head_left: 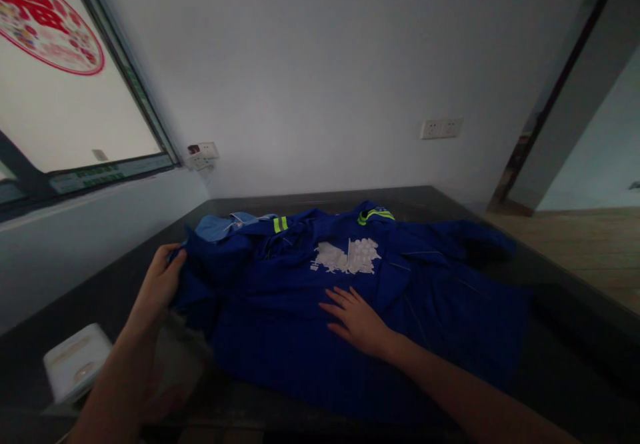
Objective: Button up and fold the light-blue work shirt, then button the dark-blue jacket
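Observation:
A blue work jacket (280,311) with neon yellow stripes and a white print lies spread on a dark table (560,311). My left hand (161,283) grips the jacket's left edge, fingers closed on the fabric. My right hand (356,321) lies flat on the middle of the jacket, just below the white print (346,256), with fingers stretched out.
A white box-like object (76,361) sits at the table's near left corner. A window (60,97) with a red sticker is on the left wall. Wall sockets (441,128) are on the far wall. A doorway and wooden floor (590,251) lie to the right.

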A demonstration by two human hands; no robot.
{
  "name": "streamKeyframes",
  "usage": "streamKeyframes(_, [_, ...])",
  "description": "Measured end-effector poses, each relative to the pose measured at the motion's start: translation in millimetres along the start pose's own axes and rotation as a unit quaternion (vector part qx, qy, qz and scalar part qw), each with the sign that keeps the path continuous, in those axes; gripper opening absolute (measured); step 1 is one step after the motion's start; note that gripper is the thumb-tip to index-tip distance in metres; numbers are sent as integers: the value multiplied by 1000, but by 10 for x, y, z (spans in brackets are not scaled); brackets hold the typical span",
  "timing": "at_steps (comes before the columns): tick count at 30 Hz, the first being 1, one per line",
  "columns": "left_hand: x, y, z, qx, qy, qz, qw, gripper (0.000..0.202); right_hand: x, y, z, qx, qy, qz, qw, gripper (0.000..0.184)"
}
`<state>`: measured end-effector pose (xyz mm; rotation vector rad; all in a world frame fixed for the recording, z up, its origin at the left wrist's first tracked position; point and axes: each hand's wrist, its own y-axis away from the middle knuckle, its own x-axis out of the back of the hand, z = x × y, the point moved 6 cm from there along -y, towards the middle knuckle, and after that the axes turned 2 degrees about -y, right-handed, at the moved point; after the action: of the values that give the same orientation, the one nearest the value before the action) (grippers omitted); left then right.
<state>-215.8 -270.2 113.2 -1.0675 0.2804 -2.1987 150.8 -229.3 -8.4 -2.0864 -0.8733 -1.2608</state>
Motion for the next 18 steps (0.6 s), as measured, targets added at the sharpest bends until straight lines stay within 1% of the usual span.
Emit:
streamKeyframes(1, [-22, 24, 244, -5, 15, 8, 1000, 39, 1, 2, 4, 1, -10, 1, 1000, 47])
streamKeyframes(2, [-80, 75, 523, -41, 24, -3, 999, 36, 5, 3, 11, 2, -26, 4, 1000, 47])
streamKeyframes(4, [-279, 279, 1077, -153, 21, -63, 986, 27, 41, -6, 46, -2, -85, 24, 996, 45])
streamKeyframes(5, [-437, 436, 1299, -201, 6, -132, 971, 24, 80, -14, 79, -9, -135, 46, 990, 44])
streamKeyframes(6, [-601, 621, 1467, -237, -11, -203, 950, 21, 131, -23, 124, -21, -196, 75, 978, 42])
streamKeyframes(7, [-761, 831, 1589, -271, -28, -276, 922, 19, 186, -31, 182, -37, -266, 108, 957, 40])
streamKeyframes(8, [-893, 1047, 1678, -311, -42, -332, 890, 17, 233, -35, 248, -57, -341, 139, 928, 40])
streamKeyframes(9, [-997, 1253, 1730, -346, -53, -375, 858, 17, 263, -37, 314, -80, -411, 160, 894, 41])
streamKeyframes(11, [-1116, 1590, 1744, -403, -58, -431, 805, 18, 263, -39, 420, -128, -520, 168, 828, 45])
streamKeyframes(12, [-1132, 1704, 1714, -420, -55, -449, 787, 21, 240, -39, 452, -149, -552, 158, 805, 45])
streamKeyframes(13, [-1120, 1770, 1662, -428, -50, -461, 776, 26, 210, -40, 468, -163, -568, 141, 795, 45])
streamKeyframes(14, [-1083, 1785, 1588, -425, -46, -465, 775, 31, 180, -43, 473, -169, -570, 122, 794, 46])
streamKeyframes(15, [-1023, 1747, 1493, -411, -43, -460, 786, 35, 152, -47, 470, -169, -564, 104, 801, 49])
streamKeyframes(16, [-946, 1661, 1374, -384, -44, -445, 808, 35, 128, -52, 463, -164, -554, 90, 811, 52])
streamKeyframes(18, [-752, 1392, 1066, -302, -58, -384, 871, 32, 95, -60, 448, -154, -528, 73, 832, 55])
